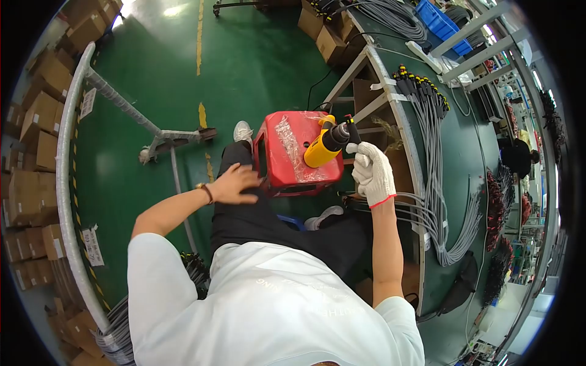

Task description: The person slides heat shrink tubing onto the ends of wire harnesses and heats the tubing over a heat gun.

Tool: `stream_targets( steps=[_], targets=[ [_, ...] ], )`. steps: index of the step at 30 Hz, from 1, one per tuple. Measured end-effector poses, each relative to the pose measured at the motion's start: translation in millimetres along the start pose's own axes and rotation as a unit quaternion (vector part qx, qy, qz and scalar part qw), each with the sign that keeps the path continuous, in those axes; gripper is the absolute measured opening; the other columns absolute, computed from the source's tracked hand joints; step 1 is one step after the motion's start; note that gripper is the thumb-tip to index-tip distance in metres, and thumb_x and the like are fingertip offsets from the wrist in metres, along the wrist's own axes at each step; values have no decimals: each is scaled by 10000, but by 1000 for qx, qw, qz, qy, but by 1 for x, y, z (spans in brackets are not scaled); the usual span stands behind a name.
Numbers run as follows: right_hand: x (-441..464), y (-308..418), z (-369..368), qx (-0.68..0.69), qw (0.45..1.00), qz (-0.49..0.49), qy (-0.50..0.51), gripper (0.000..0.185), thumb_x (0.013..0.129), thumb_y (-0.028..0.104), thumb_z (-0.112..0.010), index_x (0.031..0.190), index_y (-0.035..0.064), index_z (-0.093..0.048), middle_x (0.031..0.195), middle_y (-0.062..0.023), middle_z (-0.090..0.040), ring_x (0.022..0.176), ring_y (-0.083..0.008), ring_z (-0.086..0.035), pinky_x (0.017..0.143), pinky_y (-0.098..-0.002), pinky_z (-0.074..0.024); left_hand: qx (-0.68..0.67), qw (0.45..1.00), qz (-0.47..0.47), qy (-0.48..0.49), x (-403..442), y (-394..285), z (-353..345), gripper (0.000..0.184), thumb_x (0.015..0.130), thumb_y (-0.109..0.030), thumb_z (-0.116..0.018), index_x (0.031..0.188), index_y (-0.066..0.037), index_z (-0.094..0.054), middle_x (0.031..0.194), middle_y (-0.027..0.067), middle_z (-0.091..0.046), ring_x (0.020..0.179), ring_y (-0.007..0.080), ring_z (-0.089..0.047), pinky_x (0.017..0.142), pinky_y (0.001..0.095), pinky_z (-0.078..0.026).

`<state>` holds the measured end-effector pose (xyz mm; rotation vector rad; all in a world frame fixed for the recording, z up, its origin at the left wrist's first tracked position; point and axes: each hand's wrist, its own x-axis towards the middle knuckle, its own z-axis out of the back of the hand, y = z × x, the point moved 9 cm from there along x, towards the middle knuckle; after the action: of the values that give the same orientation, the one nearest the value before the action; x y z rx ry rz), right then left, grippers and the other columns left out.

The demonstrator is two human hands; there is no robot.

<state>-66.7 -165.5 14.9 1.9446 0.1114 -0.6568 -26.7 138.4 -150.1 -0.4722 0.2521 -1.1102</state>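
Note:
A yellow heat gun (323,148) with a dark nozzle rests on the red stool (287,174), its nozzle toward the stool's right side. My right hand (372,172), in a white glove with a red cuff, is closed just right of the nozzle. A small black connector (352,127) sticks up from its fingertips, close to the nozzle. My left hand (236,185), bare with a band at the wrist, hovers over my left thigh with its fingers spread and holds nothing. Clear plastic film (290,141) lies stuck on the stool's top.
On the right, a green workbench (455,226) bears bundles of grey cables (430,146) with black and yellow ends and a blue bin (442,25). A wrapped metal frame (64,158) stands at the left, before stacked cardboard boxes (27,195).

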Motion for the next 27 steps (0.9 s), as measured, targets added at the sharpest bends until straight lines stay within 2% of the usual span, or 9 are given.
stream_targets(
  steps=[1,2,6,8,14,18,21,27],
  targets=[
    [3,-8,3,19,999,-48,4,221,941,189,-591,963,-15,-673,549,67,-404,389,-38,-266,358,-221,-190,28,998,-37,40,-15,-3,-20,565,944,-555,-559,1297,-122,-641,1396,113,-577,1406,305,-420,1174,578,-231],
    [6,-12,4,40,998,-57,3,225,949,192,-569,981,-17,-647,529,75,-378,369,-39,-243,331,-223,-183,28,999,-41,11,-15,-6,-16,504,952,-515,-536,1245,-125,-662,1353,87,-604,1377,292,-445,1176,580,-210],
    [20,-18,10,97,992,-70,24,251,963,195,-560,994,-44,-632,527,77,-389,364,-35,-257,332,-219,-210,24,999,-29,14,-2,1,-18,413,945,-402,-522,1175,-100,-683,1250,73,-643,1329,278,-479,1181,545,-218],
    [21,-16,8,116,990,-78,34,262,987,187,-542,1017,-62,-617,527,77,-396,361,-35,-277,337,-217,-238,24,999,-26,10,-3,0,-17,407,944,-393,-521,1175,-97,-680,1250,76,-641,1328,275,-480,1180,542,-220],
    [28,-9,15,63,996,-68,22,264,980,191,-550,1017,-59,-628,535,78,-400,368,-32,-264,339,-217,-232,18,1000,-12,15,-5,3,-14,385,919,-341,-542,1188,-94,-665,1270,91,-629,1326,270,-488,1179,542,-226],
    [25,2,19,-17,999,-22,-28,242,922,209,-628,940,-24,-688,551,88,-403,396,-34,-267,374,-220,-194,21,999,-6,27,-3,2,-15,396,911,-335,-545,1201,-90,-657,1277,99,-625,1331,272,-486,1181,542,-226],
    [20,13,21,-85,992,2,-90,234,946,189,-610,976,-31,-686,551,79,-390,393,-32,-268,365,-209,-208,24,999,-2,34,-2,3,-16,400,910,-334,-544,1203,-87,-656,1274,100,-626,1331,272,-485,1183,539,-224],
    [26,27,28,-118,975,151,-110,164,891,107,-695,995,-16,-725,646,7,-594,431,-23,-379,396,-191,-250,26,999,-1,35,-2,4,-17,397,910,-330,-542,1201,-86,-658,1272,100,-627,1330,276,-483,1182,535,-224]
  ],
)
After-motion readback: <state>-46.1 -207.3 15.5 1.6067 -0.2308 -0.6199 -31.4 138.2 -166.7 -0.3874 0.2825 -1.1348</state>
